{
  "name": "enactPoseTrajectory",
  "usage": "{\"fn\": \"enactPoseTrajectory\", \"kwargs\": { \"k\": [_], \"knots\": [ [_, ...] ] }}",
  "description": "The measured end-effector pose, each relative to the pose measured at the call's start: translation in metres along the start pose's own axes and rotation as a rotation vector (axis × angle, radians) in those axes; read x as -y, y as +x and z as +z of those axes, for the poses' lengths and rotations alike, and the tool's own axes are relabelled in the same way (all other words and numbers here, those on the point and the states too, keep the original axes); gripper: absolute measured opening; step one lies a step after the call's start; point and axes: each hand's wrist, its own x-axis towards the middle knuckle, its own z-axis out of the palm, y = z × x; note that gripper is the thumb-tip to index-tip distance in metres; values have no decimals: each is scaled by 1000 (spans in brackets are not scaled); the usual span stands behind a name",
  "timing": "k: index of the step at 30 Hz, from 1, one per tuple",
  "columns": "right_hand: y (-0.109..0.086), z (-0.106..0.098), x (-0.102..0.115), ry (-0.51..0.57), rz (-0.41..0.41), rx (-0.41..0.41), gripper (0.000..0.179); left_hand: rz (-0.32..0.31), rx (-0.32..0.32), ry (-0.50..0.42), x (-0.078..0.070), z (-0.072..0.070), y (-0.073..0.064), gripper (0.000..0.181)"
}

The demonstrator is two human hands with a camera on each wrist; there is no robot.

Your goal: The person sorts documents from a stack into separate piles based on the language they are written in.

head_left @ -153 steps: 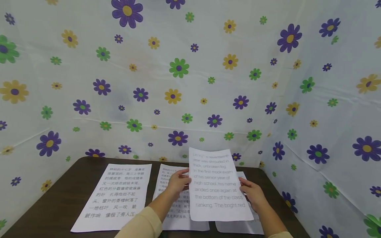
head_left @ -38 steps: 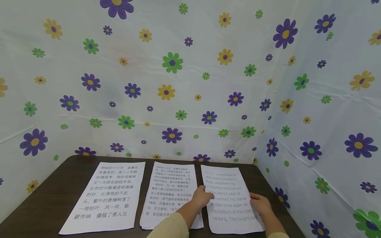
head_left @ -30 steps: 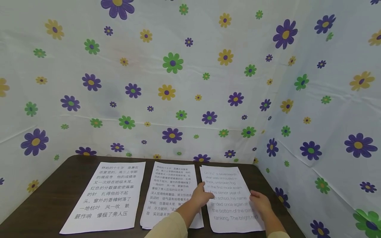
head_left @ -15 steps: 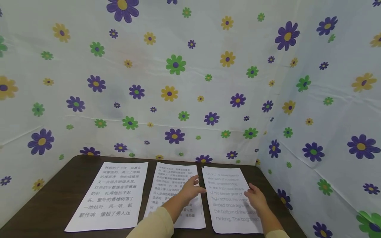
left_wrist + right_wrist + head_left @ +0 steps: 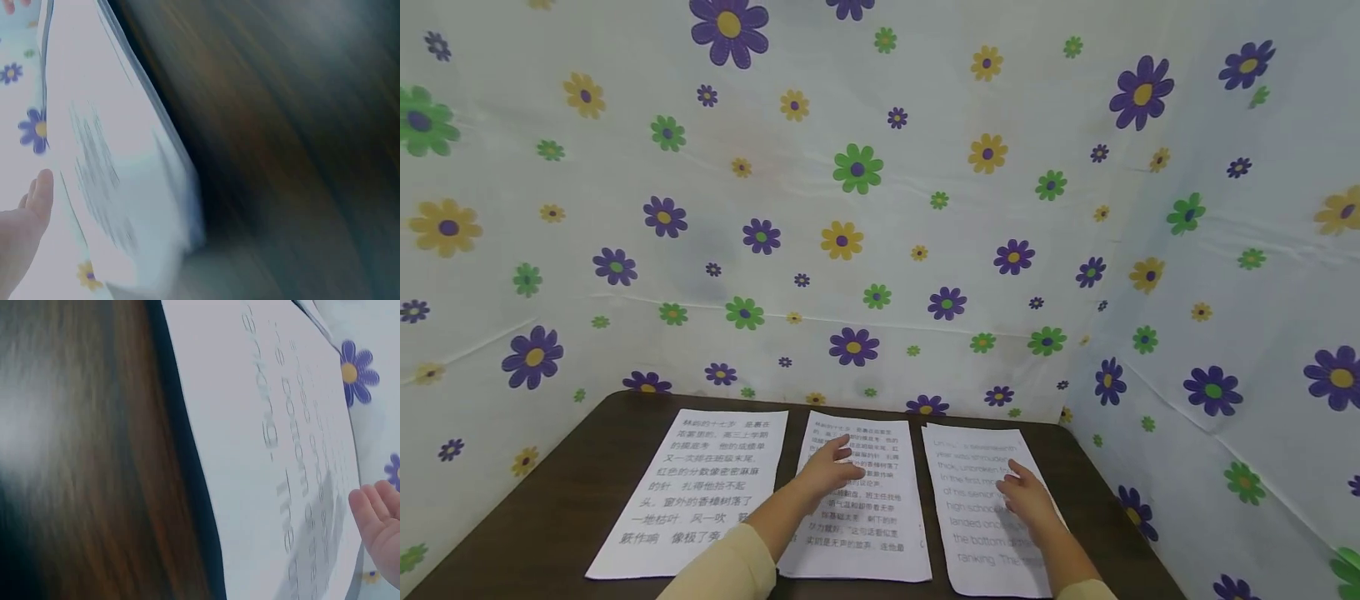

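Note:
In the head view, three lots of printed paper lie side by side. On the left is a sheet of large Chinese print (image 5: 688, 492), in the middle a sheet of smaller Chinese print (image 5: 868, 554), on the right a sheet of English print (image 5: 970, 521). My left hand (image 5: 826, 479) hovers over the middle sheet, thumb and fingers spread, holding nothing. Over the right edge of the English sheet hangs my right hand (image 5: 1026, 497), fingers loose and holding nothing. The right wrist view shows its fingers (image 5: 369, 503) apart from the paper.
The papers lie on a dark brown wooden table (image 5: 617, 433) with rounded back corners. A white cloth with purple, green and yellow flowers (image 5: 955, 225) hangs behind it and along both sides. The left wrist view is blurred.
Both hands held the English sheet raised, then laid it down at the right and let go of its edges. My left hand has since moved left over the middle sheet.

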Motion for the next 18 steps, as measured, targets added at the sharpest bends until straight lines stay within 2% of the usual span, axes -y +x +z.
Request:
{"fn": "enactPoseTrajectory", "kwargs": {
  "k": [3,9,18],
  "knots": [
    [2,10,2,-18,-19,16,63,-1,-34,31,5,-18,-4,81],
    [3,28,11,-66,-29,42,61,-10,-84,23,12,-48,-14,79],
    [3,54,23,-48,-60,71,59,-27,-134,13,19,-72,-20,79]
  ]
}}
